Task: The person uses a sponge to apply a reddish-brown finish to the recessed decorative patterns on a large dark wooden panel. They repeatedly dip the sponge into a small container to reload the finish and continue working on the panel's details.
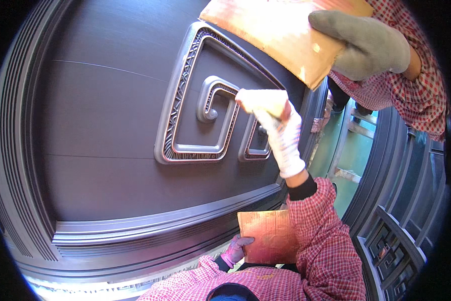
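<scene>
My right hand (pixel 287 145), in a white glove, is closed on a pale, overexposed pad (pixel 262 102); whether it is a sponge or a folded cloth I cannot tell. The pad overlaps the right side of a raised grey spiral ornament (pixel 171 110) on a dark panel (pixel 100 115); contact is unclear. Close to my body, my left hand (pixel 234 252), in a pink and grey glove, grips the left edge of a brown cardboard sheet (pixel 268 238). My right sleeve hides the sheet's right side. Another person's grey-gloved hand (pixel 368 45) holds a larger cardboard sheet (pixel 280 37) over the panel's top.
Ridged dark moulding (pixel 22 125) runs down the left, and a ledge (pixel 165 208) crosses below the panel. A second, smaller ornament (pixel 258 154) is partly behind my right hand. Greenish glass with pale bars (pixel 340 138) and a dark lattice (pixel 388 251) stand at right.
</scene>
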Demonstrator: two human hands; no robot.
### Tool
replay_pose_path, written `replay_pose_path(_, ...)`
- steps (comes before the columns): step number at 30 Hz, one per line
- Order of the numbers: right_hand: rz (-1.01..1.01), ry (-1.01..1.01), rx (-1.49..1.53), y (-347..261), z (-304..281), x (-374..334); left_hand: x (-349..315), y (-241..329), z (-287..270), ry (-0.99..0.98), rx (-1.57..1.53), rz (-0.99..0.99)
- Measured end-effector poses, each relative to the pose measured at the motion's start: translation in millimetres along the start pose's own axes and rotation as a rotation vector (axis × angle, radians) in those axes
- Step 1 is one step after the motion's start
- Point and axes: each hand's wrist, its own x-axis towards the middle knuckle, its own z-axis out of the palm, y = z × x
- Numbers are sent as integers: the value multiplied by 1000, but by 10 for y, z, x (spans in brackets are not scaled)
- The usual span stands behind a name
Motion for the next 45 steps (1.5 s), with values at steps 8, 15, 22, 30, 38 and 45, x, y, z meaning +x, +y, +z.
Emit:
replay_pose_path(8,58,-96,-120,32,11,-223,-3,0,-26,6,14,-24)
replay_pose_path(15,34,-28,30,-52,-18,-184,-2,24,11,-7,12,-28)
replay_pose_path(22,30,-21,-72,114,6,-45,-22,71,74,-34,-15,-14)
replay_pose_path(30,54,-103,28,-77,-46,-357,-13,22,29,-1,-28,-11)
replay_pose_path(38,-130,-134,-102,-249,203,-22,0,18,14,14,-35,-27)
replay_pose_path(45,-284,-214,-184,-184,271,73,8,8,-29,-22,-29,-28)
